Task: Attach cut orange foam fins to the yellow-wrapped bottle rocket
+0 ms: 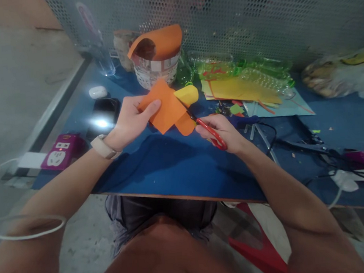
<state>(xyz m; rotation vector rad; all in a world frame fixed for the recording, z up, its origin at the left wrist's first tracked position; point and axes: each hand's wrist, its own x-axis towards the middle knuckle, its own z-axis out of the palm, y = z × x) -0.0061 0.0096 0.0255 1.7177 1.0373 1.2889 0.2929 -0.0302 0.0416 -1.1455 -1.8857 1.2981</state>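
My left hand (136, 116) pinches a squarish piece of orange paper (163, 112) above the blue table, thumb on top. My right hand (221, 133) grips red-handled scissors (212, 133), whose dark blades reach to the paper's right edge. A rounded yellow paper piece (187, 95) sits at the upper right of the orange sheet, beside the blades. Below the blades an orange flap with a rounded end (185, 124) sticks out. Whether it is joined to the sheet I cannot tell.
Behind stands a patterned basket (157, 70) with curled orange paper (167, 42) on top. Coloured sheets (229, 90) and green plastic bottles lie back right. A phone with a lit lamp (103, 113), a purple socket block (62, 151) and a clear bottle (103, 60) are left; cables and a glue gun (307, 144) right.
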